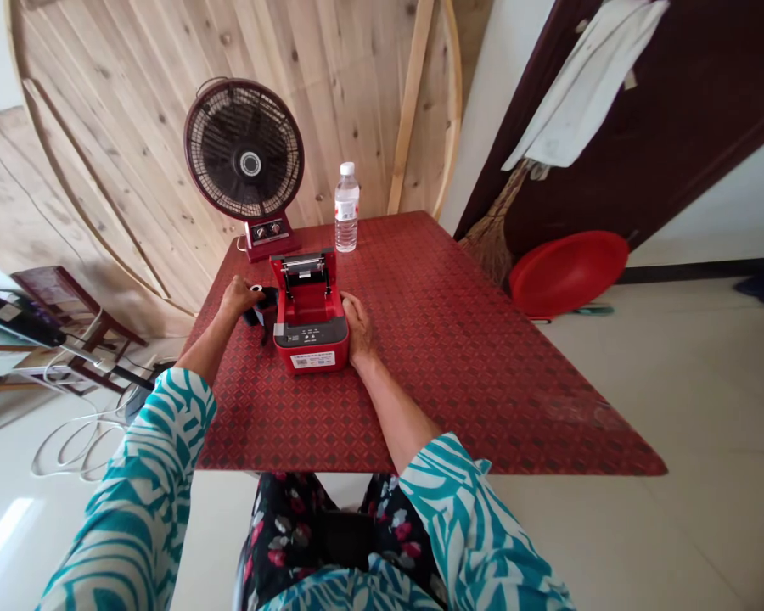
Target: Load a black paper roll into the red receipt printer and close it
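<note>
On the red desk (484, 382), the left hand (245, 297) grips a dark roll (262, 307) while the right hand (358, 327) steadies the open printer (310, 339), hands apart.

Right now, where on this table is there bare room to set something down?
The biggest free patch is the red tabletop right of the right hand, to the table's edge. A narrower strip runs before the label printer. It's crowded left of the printer, around the left hand and dark object, and by the fan base and water bottle.
</note>
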Demonstrator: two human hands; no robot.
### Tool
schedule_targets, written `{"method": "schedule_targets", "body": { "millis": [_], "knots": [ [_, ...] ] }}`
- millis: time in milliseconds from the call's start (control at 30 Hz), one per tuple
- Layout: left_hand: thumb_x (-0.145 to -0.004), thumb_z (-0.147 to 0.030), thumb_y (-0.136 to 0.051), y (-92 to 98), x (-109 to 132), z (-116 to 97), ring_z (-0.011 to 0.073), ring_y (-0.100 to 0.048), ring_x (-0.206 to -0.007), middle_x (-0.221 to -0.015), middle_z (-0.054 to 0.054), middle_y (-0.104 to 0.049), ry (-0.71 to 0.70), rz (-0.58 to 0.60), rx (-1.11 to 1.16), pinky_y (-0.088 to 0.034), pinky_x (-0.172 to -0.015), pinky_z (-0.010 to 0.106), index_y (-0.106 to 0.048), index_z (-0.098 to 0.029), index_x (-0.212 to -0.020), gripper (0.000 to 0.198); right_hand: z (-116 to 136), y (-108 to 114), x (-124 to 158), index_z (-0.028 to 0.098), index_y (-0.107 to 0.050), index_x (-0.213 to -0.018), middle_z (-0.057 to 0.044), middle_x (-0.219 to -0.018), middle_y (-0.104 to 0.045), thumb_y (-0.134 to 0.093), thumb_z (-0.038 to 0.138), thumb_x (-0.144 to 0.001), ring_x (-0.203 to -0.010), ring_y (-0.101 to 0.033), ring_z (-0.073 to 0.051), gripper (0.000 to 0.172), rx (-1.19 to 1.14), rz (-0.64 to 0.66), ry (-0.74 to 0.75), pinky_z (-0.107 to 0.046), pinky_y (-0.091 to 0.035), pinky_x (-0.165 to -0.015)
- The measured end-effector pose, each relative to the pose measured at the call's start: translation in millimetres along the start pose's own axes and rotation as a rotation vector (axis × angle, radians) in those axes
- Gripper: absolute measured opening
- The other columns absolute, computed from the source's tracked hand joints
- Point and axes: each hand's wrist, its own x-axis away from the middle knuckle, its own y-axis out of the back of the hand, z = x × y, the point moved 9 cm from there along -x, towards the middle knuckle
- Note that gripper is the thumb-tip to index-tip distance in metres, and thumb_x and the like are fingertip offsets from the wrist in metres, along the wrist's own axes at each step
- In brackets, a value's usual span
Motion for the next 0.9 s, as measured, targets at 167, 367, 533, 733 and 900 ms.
{"method": "schedule_targets", "body": {
  "millis": [167, 367, 533, 733, 900],
  "knots": [
    [-0.061, -0.023, -0.074, 2.5, 10, -1, 0.0238, -0.063, -0.086, -0.090, 0.009, -0.069, 0.002, -0.065, -0.090, -0.043, -0.067, 0.029, -0.060, -0.014, -0.111, 0.053, -3, -1, -2, 0.025, -0.067, -0.110, -0.005, -0.122, -0.071, -0.052, 0.054, -0.083, -0.116, -0.062, -0.023, 0.042, -0.019, 0.013, 0.012, -0.043, -0.044, -0.106],
    [-0.063, -0.033, -0.077, 5.0, 30, 14, 0.0221, -0.065, -0.095, -0.110, 0.011, -0.068, -0.014, 0.014, 0.372, -0.049, -0.079, 0.030, -0.056, -0.015, -0.122, 0.065, -6, 0, -4, 0.025, -0.067, -0.109, -0.004, -0.119, -0.072, -0.054, 0.057, -0.082, -0.114, -0.063, -0.022, 0.044, -0.032, 0.008, 0.019, -0.042, -0.044, -0.105],
    [-0.064, -0.036, -0.070, 14.7, 56, 55, 0.0238, -0.066, -0.098, -0.105, 0.008, -0.070, 0.017, -0.089, 0.681, -0.052, -0.082, 0.033, -0.061, -0.018, -0.109, 0.049, -6, 0, -3, 0.025, -0.068, -0.106, -0.004, -0.115, -0.073, -0.057, 0.055, -0.080, -0.110, -0.064, -0.023, 0.041, -0.078, -0.007, -0.009, -0.042, -0.046, -0.102],
    [-0.055, -0.024, -0.076, -0.6, 70, 50, 0.0235, -0.067, -0.091, -0.090, 0.005, -0.072, -0.074, -0.052, 0.588, -0.052, -0.083, 0.036, -0.060, -0.017, -0.092, 0.041, -7, 1, -4, 0.025, -0.068, -0.106, -0.004, -0.115, -0.073, -0.057, 0.054, -0.080, -0.110, -0.064, -0.023, 0.040, -0.081, -0.025, -0.008, -0.043, -0.047, -0.102],
    [-0.057, -0.032, -0.080, 8.4, 70, 52, 0.0179, -0.066, -0.077, -0.083, 0.002, -0.071, -0.079, -0.162, 0.607, -0.052, -0.072, 0.030, -0.060, -0.019, -0.088, 0.039, -7, 0, -4, 0.025, -0.069, -0.106, -0.003, -0.114, -0.074, -0.057, 0.054, -0.080, -0.110, -0.065, -0.022, 0.041, -0.090, -0.020, -0.008, -0.042, -0.047, -0.103]
  ]
}}
